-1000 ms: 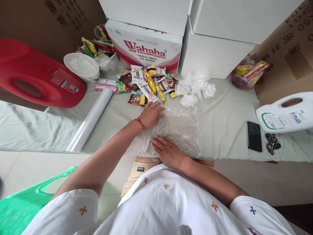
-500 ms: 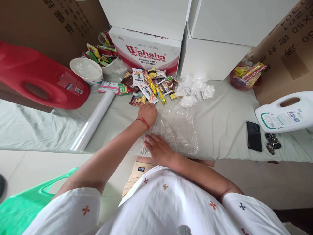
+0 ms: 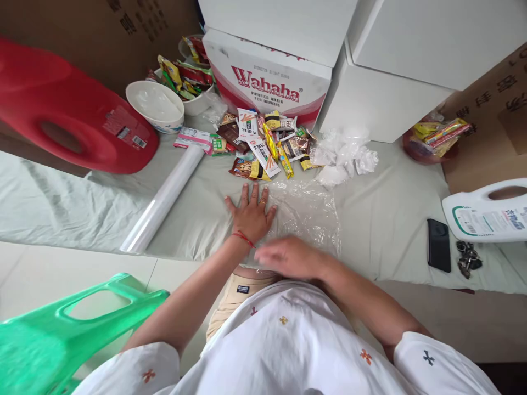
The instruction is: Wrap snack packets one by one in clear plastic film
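A crinkled sheet of clear plastic wrap (image 3: pixel 308 214) lies flat on the grey cloth in front of me. My left hand (image 3: pixel 250 211), with a red string at the wrist, presses flat with fingers spread on the sheet's left edge. My right hand (image 3: pixel 288 255) is blurred by motion over the sheet's near edge, fingers loosely extended, holding nothing that I can see. Just beyond the sheet lies a pile of snack packets (image 3: pixel 263 145). A roll of cling film (image 3: pixel 164 200) lies to the left.
A Wahaha carton (image 3: pixel 267 88) and white boxes (image 3: pixel 382 93) stand behind. Crumpled plastic (image 3: pixel 343 156), a white bowl (image 3: pixel 154 104), a red jug (image 3: pixel 61 115), a white jug (image 3: pixel 489 211), a phone (image 3: pixel 438 252), keys (image 3: pixel 467 258) and a green stool (image 3: pixel 74 323) surround the sheet.
My left hand drew back from the snack pile and spread flat on the wrap's left edge. My right hand lifted and slid right along the near edge. The camera shifted.
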A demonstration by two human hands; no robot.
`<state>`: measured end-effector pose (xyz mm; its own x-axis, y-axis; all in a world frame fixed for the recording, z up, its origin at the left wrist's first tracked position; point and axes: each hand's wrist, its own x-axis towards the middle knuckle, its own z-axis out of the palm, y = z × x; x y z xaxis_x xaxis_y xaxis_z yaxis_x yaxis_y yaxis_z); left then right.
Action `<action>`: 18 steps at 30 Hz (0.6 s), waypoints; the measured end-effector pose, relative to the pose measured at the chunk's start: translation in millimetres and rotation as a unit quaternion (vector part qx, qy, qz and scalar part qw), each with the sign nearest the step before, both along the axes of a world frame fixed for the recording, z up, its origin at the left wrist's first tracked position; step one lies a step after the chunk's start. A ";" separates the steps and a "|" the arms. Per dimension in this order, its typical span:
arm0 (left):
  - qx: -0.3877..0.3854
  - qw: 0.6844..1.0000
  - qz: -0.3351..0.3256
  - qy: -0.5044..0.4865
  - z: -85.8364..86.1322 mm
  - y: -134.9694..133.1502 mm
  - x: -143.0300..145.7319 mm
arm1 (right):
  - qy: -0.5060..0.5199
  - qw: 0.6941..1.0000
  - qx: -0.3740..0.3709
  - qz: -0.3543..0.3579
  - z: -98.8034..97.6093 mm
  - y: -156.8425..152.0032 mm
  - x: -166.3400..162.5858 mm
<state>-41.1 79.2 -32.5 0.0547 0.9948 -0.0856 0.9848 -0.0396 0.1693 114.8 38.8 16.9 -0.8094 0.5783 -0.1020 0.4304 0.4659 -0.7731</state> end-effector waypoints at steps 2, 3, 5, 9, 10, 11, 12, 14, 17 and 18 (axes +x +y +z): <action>-0.003 1.000 -0.004 -0.003 -0.3 0.7 -0.9 | -0.049 0.982 0.043 -0.179 10.4 49.4 6.5; -0.004 1.000 -0.007 -0.005 0.2 1.2 -1.2 | -0.096 0.960 0.083 -0.249 12.3 75.7 6.9; -0.005 1.000 -0.012 -0.011 1.8 1.9 -2.0 | -0.188 0.912 0.128 -0.341 8.9 124.0 2.7; -0.016 0.999 -0.027 -0.029 4.9 1.7 -5.5 | -0.284 0.877 0.132 -0.365 -12.3 178.4 -9.8; -0.019 0.999 -0.028 -0.034 5.4 1.5 -6.5 | -0.289 0.877 0.122 -0.364 -16.3 183.0 -9.9; -0.023 0.999 -0.029 -0.038 5.7 1.5 -7.5 | -0.288 0.879 0.108 -0.365 -18.7 185.3 -8.3; -0.027 0.998 -0.030 -0.041 5.8 1.5 -8.2 | -0.281 0.881 0.093 -0.371 -19.4 186.1 -5.1; -0.034 0.998 -0.030 -0.047 5.7 1.5 -9.3 | -0.245 0.884 0.071 -0.393 -16.1 186.7 3.4; -0.041 0.997 -0.032 -0.056 5.0 1.8 -10.0 | -0.185 0.874 0.094 -0.439 -6.2 194.8 8.9; -0.044 0.997 -0.032 -0.058 4.8 1.9 -10.2 | -0.180 0.873 0.109 -0.441 -3.2 200.6 6.1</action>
<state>-51.3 81.1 -27.7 0.1334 0.9779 -0.1611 0.9540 -0.0826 0.2883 120.9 239.4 13.7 0.0215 0.9975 -0.0676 0.8922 -0.0497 -0.4490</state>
